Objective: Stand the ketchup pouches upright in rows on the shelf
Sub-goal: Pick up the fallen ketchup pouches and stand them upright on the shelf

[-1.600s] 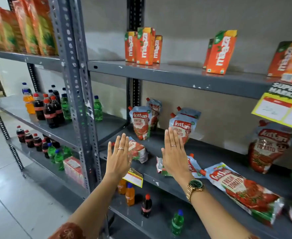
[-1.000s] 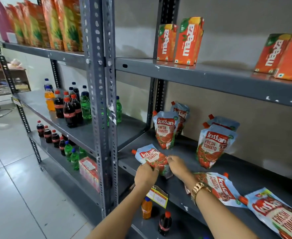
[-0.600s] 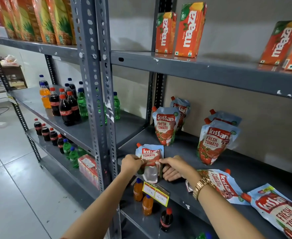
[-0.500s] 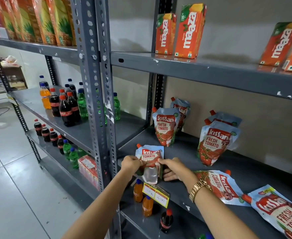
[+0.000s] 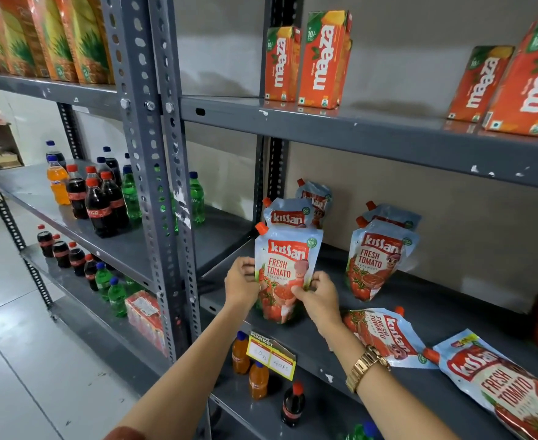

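Observation:
A blue and red ketchup pouch (image 5: 285,268) stands upright near the front of the grey shelf (image 5: 325,350). My left hand (image 5: 240,282) grips its left side and my right hand (image 5: 317,296) grips its right side. Behind it two more pouches (image 5: 290,214) stand in a line toward the back wall. To the right another upright pair of pouches (image 5: 377,258) stands one behind the other. Two pouches lie flat further right: one (image 5: 383,336) just past my right wrist, another (image 5: 499,385) at the shelf's front edge.
A steel upright post (image 5: 153,185) stands left of the shelf. Orange juice cartons (image 5: 309,58) sit on the shelf above. Soda bottles (image 5: 99,195) fill the left bay and the lower shelf. A yellow price tag (image 5: 271,354) hangs from the shelf's front edge.
The pouch that lay flat at the shelf's front left has been lifted by both hands and now stands upright in front of the left column.

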`<state>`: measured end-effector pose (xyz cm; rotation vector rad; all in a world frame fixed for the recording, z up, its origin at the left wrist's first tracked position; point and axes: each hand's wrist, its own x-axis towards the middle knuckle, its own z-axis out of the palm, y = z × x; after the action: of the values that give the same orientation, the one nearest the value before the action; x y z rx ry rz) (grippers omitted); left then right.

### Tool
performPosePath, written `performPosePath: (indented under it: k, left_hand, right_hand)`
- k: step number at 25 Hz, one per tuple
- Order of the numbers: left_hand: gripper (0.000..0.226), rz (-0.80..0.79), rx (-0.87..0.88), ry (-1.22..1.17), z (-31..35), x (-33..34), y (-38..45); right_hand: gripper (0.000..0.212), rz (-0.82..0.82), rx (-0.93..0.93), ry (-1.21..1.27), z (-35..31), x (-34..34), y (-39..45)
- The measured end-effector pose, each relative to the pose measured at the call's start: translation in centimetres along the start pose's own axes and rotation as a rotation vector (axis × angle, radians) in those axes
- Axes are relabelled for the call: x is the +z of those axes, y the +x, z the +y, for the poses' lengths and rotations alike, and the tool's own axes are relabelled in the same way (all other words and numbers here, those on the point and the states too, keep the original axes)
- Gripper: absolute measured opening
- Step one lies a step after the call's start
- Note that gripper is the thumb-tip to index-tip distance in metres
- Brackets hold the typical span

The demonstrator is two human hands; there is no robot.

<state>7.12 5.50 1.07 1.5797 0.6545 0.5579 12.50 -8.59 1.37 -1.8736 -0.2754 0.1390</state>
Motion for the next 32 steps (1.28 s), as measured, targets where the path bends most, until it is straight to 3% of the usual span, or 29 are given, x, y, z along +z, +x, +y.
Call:
performPosePath:
  k: [8,12,16,18,20,23,25,27,30,32]
  left_hand:
    - [0.030,0.018,0.030,0.116,-0.6,1.5,-1.0]
    - [0.036,0.130,0.015,0.095,-0.3,1.6,-2.6]
    - [0.018,0.180,0.144,0.147,0.3,2.6,-4.7]
    - [0.009,0.137,0.186,0.191,0.7,3.5,-5.9]
    - [0.016,0.058,0.224,0.227,0.7,4.6,-7.0]
    - [0.015,-0.140,0.282,0.329,0.5,6.9,-7.6]
    - [0.034,-0.340,0.244,0.408,0.1,8.6,-8.0]
    - [0.042,-0.476,0.128,0.418,-0.1,9.9,-8.5]
    - [0.032,-0.450,0.163,0.503,0.1,10.0,-8.6]
    - [0.038,-0.393,0.215,0.580,0.4,9.7,-8.5]
  right_hand:
    - [0.028,-0.028,-0.089,-0.267,0.5,-1.8,-1.0]
    - [0.022,0.139,-0.147,-0.240,0.6,-3.5,-1.8]
    - [0.019,0.211,-0.116,-0.219,1.8,-5.9,-2.9]
    - [0.019,0.248,-0.090,-0.219,2.6,-7.0,-3.7]
    - [0.018,0.268,-0.066,-0.226,3.5,-8.0,-4.5]
    - [0.012,0.264,-0.003,-0.300,4.5,-9.5,-5.3]
    - [0.007,0.221,0.064,-0.373,5.1,-10.6,-5.9]
    - [0.025,0.137,0.166,-0.402,5.7,-11.5,-6.4]
    - [0.039,0.078,0.375,-0.372,6.2,-12.6,-7.0]
    - [0.041,0.082,0.468,-0.282,6.3,-13.1,-7.0]
